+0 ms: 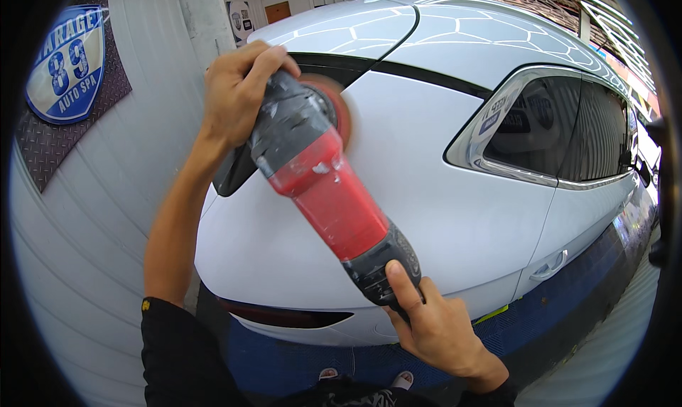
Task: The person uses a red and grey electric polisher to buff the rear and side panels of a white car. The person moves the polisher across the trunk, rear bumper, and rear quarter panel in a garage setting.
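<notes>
Both of my hands hold a red and black car polisher [341,194] with pale smears on its casing. My left hand [240,90] grips the head end from above. Around the black rear handle closes my right hand [437,327], its thumb lying along the top. The polisher's reddish-brown pad [343,114] is blurred at its rim and sits against the white rear side panel [453,220] of a car, just beside the black trim near the rear window. The casing hides much of the pad.
A dark rear side window [538,124] with chrome trim lies to the right, above a door handle [551,266]. The tail light [287,314] is nearest my body. A corrugated wall [122,194] with a shield-shaped sign [66,66] runs close along the left. Blue floor tiles [282,359] lie below.
</notes>
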`<state>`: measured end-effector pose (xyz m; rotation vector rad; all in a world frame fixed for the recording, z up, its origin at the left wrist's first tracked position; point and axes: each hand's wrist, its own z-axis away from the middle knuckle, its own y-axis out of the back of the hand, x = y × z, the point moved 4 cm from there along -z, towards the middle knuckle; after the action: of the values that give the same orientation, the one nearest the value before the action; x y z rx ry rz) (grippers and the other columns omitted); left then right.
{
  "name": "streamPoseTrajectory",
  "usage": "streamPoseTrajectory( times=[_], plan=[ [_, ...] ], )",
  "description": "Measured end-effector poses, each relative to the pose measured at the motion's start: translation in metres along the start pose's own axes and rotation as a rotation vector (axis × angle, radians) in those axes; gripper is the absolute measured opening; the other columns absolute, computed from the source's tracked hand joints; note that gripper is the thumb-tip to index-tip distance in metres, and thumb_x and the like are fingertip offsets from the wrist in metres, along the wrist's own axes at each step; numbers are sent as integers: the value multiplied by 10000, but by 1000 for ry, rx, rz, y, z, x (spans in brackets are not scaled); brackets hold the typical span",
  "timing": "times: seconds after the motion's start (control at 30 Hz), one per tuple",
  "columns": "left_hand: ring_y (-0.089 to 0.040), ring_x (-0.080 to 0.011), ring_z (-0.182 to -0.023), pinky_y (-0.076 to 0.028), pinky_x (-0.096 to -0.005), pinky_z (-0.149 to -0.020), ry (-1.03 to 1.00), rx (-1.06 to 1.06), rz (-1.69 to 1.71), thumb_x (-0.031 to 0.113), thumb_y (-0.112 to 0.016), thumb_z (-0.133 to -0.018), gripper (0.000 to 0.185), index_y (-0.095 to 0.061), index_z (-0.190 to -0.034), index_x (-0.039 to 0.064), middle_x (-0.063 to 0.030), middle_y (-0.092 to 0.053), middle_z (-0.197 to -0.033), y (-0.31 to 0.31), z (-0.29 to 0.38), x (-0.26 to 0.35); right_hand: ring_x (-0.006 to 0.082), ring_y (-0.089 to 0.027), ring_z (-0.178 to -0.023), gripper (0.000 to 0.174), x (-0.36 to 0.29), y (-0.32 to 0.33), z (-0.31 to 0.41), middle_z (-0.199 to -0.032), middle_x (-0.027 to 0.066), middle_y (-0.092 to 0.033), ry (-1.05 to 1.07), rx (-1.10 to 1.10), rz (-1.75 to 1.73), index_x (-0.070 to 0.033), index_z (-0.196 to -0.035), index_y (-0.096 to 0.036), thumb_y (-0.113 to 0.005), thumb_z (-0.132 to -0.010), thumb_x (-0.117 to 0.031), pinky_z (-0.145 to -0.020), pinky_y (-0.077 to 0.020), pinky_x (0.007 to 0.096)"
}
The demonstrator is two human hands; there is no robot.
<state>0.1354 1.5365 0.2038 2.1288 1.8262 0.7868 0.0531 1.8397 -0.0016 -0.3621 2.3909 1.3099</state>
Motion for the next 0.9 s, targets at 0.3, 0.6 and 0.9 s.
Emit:
streamPoseTrajectory(
  times=[0.3, 0.6, 0.9],
  plan=[
    [-570, -113, -744, -452, -294, -715, 3, 27, 52, 261, -574, -1017, 369, -757, -831, 0, -23, -652, -776, 11, 5, -8, 325, -583, -518, 907, -14, -19, -6, -851, 153, -565, -21, -23, -9, -337, -1692, -285, -704, -927, -89, -444, -492, 460],
    [-645, -124, -724, -516, -290, -740, -54, -88, -4, 306, -548, -985, 376, -789, -838, 58, -37, -711, -763, -8, -45, 0, 377, -697, -686, 1062, -19, -1, -11, -978, 218, -664, -8, 14, -49, -100, -1690, -152, -833, -875, -84, -545, -545, 470],
    [-608, -117, -735, -482, -279, -724, -68, -82, -2, 291, -549, -1003, 393, -769, -831, 14, -31, -687, -769, -4, -32, -3, 359, -661, -617, 1022, -23, -4, -7, -924, 189, -641, -7, 15, -13, -114, -1683, -215, -840, -875, -121, -497, -517, 458]
  ],
)
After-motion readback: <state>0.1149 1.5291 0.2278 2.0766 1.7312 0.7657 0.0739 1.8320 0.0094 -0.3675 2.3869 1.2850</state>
